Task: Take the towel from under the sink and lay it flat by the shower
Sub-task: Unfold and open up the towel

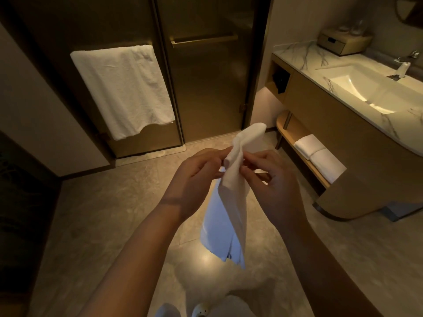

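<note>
Both hands pinch the towel (225, 202) near its top edge, left hand (196, 177) and right hand (271, 181) close together. One corner sticks up above the pinch; the rest hangs below, over the floor (103, 213).

Dim amber light filled the bathroom. The brightest patch lay in the sink (357, 92), lit from above, and a soft glow spilled from beneath the cabinet (320, 106) beside the shower door (206, 88). A round glare spot shone on the polished floor (207, 256). The far left edge sank into near-black shadow. The lower half of the towel (229, 213) took a cool bluish cast against the warm room. The wide lens bowed the door frames and the table (295, 54) edge, and detail smeared toward the upper right corner.
</note>
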`<state>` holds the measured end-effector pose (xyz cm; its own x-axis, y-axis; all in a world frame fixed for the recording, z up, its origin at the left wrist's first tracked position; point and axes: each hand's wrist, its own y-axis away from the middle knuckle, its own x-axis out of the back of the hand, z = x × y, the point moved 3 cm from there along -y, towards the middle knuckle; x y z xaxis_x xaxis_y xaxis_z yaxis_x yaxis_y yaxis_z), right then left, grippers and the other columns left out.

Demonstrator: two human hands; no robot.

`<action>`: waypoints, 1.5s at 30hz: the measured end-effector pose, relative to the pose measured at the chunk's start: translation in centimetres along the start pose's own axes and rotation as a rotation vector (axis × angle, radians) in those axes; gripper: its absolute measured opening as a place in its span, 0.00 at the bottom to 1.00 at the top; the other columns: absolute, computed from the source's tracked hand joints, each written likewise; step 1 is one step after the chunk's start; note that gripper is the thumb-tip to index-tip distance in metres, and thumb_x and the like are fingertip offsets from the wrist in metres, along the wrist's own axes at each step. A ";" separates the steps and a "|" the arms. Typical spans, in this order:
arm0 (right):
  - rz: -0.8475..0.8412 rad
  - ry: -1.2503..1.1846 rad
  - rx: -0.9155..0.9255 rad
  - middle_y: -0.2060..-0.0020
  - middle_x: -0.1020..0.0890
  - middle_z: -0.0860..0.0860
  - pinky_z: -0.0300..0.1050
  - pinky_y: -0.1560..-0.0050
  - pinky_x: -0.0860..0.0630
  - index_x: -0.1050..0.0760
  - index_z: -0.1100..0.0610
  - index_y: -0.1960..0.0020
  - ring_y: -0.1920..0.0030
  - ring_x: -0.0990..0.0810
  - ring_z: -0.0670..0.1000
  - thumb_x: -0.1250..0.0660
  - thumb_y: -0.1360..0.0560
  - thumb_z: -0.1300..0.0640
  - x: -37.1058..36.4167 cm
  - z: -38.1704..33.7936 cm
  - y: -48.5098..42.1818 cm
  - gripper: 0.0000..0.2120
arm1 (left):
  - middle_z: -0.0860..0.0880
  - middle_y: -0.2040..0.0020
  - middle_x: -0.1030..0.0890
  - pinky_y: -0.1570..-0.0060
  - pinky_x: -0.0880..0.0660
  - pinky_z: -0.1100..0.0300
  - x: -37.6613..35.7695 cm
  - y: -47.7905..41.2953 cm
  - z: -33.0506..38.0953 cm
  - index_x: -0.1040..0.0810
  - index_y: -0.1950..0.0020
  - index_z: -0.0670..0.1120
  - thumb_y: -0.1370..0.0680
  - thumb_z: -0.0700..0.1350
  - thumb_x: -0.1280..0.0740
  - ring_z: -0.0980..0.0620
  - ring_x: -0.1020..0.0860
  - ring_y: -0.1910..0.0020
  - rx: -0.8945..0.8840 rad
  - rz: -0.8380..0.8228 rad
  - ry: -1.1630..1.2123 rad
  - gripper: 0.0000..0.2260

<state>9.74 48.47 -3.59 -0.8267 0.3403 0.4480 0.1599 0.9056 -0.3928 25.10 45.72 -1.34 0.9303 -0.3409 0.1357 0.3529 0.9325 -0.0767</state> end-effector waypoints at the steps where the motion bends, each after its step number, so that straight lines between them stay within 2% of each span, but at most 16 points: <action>1: 0.000 0.007 -0.006 0.49 0.21 0.45 0.30 0.52 0.24 0.22 0.53 0.40 0.51 0.22 0.39 0.33 0.25 0.55 -0.1 0.1 0.0 0.14 | 0.49 0.43 0.20 0.50 0.25 0.65 -0.1 0.0 -0.1 0.20 0.42 0.51 0.22 0.45 0.45 0.55 0.22 0.44 0.001 -0.008 0.012 0.16; 3: 0.006 -0.003 -0.014 0.48 0.19 0.46 0.34 0.50 0.23 0.22 0.54 0.40 0.50 0.21 0.40 0.33 0.26 0.56 -0.1 0.2 0.1 0.14 | 0.45 0.43 0.21 0.50 0.25 0.66 -0.1 0.0 -0.2 0.20 0.40 0.47 0.20 0.43 0.44 0.53 0.22 0.44 0.007 -0.015 0.031 0.15; 5: 0.009 -0.039 -0.032 0.48 0.18 0.45 0.32 0.49 0.24 0.22 0.53 0.41 0.50 0.21 0.40 0.31 0.26 0.57 -0.1 0.4 0.2 0.14 | 0.42 0.43 0.21 0.51 0.25 0.66 -0.1 0.1 -0.4 0.21 0.40 0.45 0.19 0.40 0.45 0.51 0.22 0.44 0.013 -0.023 0.035 0.15; 8: 0.016 -0.099 -0.093 0.51 0.17 0.42 0.32 0.49 0.24 0.20 0.50 0.44 0.51 0.20 0.39 0.29 0.27 0.55 -0.4 0.9 0.4 0.12 | 0.43 0.42 0.22 0.49 0.24 0.64 0.0 0.0 -0.7 0.21 0.39 0.47 0.19 0.39 0.46 0.51 0.22 0.43 0.028 -0.028 0.031 0.16; 11: 0.019 -0.124 -0.104 0.52 0.17 0.42 0.36 0.48 0.22 0.19 0.51 0.47 0.51 0.19 0.40 0.30 0.27 0.56 -0.5 1.2 0.4 0.09 | 0.46 0.43 0.23 0.46 0.24 0.60 -0.2 -0.1 -0.9 0.22 0.39 0.50 0.22 0.45 0.44 0.52 0.23 0.43 0.052 -0.014 0.035 0.16; 14: -0.019 -0.185 -0.087 0.51 0.18 0.38 0.32 0.49 0.24 0.20 0.47 0.46 0.49 0.20 0.40 0.32 0.27 0.50 -0.6 1.0 0.5 0.10 | 0.49 0.43 0.23 0.45 0.24 0.59 -0.3 -0.2 -1.0 0.22 0.38 0.51 0.26 0.48 0.44 0.54 0.23 0.43 0.069 0.000 0.012 0.20; 17: -0.065 -0.197 -0.058 0.50 0.21 0.32 0.28 0.50 0.27 0.24 0.40 0.45 0.46 0.22 0.39 0.31 0.30 0.40 -0.7 0.5 0.7 0.15 | 0.48 0.43 0.23 0.43 0.24 0.55 -0.1 -0.3 -1.2 0.22 0.37 0.50 0.26 0.47 0.44 0.53 0.24 0.42 0.077 0.011 0.030 0.21; 20: -0.067 -0.157 -0.046 0.48 0.22 0.33 0.29 0.48 0.27 0.25 0.41 0.43 0.45 0.23 0.38 0.30 0.36 0.35 -0.8 0.5 0.7 0.23 | 0.46 0.44 0.25 0.42 0.24 0.55 -0.2 -0.3 -1.2 0.23 0.36 0.49 0.26 0.46 0.45 0.53 0.24 0.42 0.090 0.002 0.057 0.21; 22: -0.062 -0.130 -0.041 0.47 0.22 0.32 0.28 0.48 0.28 0.26 0.41 0.42 0.45 0.23 0.37 0.30 0.37 0.34 -0.8 0.5 0.7 0.25 | 0.44 0.44 0.26 0.44 0.24 0.58 -0.3 -0.2 -1.1 0.23 0.36 0.50 0.25 0.45 0.44 0.53 0.24 0.42 0.086 -0.012 0.067 0.20; 26: -0.037 -0.083 -0.027 0.47 0.24 0.32 0.27 0.48 0.28 0.26 0.43 0.42 0.45 0.24 0.37 0.30 0.37 0.35 -0.9 0.5 0.6 0.26 | 0.44 0.44 0.27 0.43 0.24 0.60 -0.6 -0.3 -0.9 0.25 0.34 0.50 0.24 0.45 0.45 0.52 0.25 0.41 0.073 -0.036 0.059 0.19; 30: -0.033 -0.055 -0.048 0.47 0.23 0.35 0.33 0.45 0.26 0.26 0.45 0.41 0.45 0.23 0.39 0.30 0.38 0.34 -1.0 0.6 0.4 0.28 | 0.46 0.44 0.27 0.41 0.26 0.58 -0.9 -0.4 -1.1 0.26 0.34 0.51 0.26 0.48 0.44 0.54 0.25 0.41 0.079 -0.041 0.088 0.21; 34: -0.020 -0.053 -0.064 0.46 0.21 0.41 0.39 0.44 0.24 0.24 0.49 0.41 0.46 0.22 0.41 0.28 0.35 0.41 -0.9 0.6 0.3 0.25 | 0.48 0.43 0.27 0.38 0.27 0.52 -1.0 -0.6 -1.3 0.27 0.34 0.55 0.25 0.54 0.44 0.55 0.26 0.39 0.080 -0.051 0.042 0.21; 37: -0.015 -0.042 -0.059 0.46 0.20 0.46 0.45 0.44 0.22 0.24 0.53 0.41 0.46 0.21 0.45 0.27 0.31 0.49 -0.8 0.6 0.3 0.20 | 0.48 0.41 0.27 0.37 0.28 0.47 -1.1 -0.7 -1.2 0.26 0.35 0.53 0.30 0.62 0.42 0.51 0.28 0.37 0.074 -0.053 -0.045 0.27; 39: 0.008 -0.029 -0.068 0.46 0.19 0.48 0.48 0.44 0.22 0.24 0.56 0.43 0.48 0.21 0.47 0.28 0.29 0.54 -0.8 0.7 0.3 0.16 | 0.48 0.41 0.26 0.37 0.27 0.47 -1.2 -0.8 -1.2 0.25 0.38 0.56 0.28 0.62 0.43 0.51 0.27 0.38 0.061 -0.063 -0.068 0.22; 41: 0.029 -0.027 -0.072 0.48 0.18 0.49 0.47 0.44 0.22 0.23 0.57 0.44 0.49 0.21 0.46 0.29 0.27 0.57 -0.7 0.8 0.3 0.13 | 0.50 0.43 0.25 0.38 0.26 0.49 -1.3 -0.9 -1.4 0.24 0.41 0.59 0.24 0.58 0.42 0.54 0.25 0.40 0.078 -0.050 -0.014 0.15; 45: 0.045 -0.030 -0.061 0.48 0.19 0.45 0.40 0.46 0.23 0.22 0.56 0.43 0.49 0.21 0.42 0.32 0.26 0.52 -0.9 0.7 0.2 0.13 | 0.54 0.44 0.22 0.42 0.24 0.51 -1.2 -1.1 -1.8 0.23 0.38 0.55 0.23 0.56 0.37 0.57 0.23 0.43 0.021 0.057 -0.063 0.16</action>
<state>10.15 48.13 -4.67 -0.8337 0.3743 0.4060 0.2291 0.9035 -0.3623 23.77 44.84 -3.20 0.9404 -0.2798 0.1932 0.2969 0.9526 -0.0657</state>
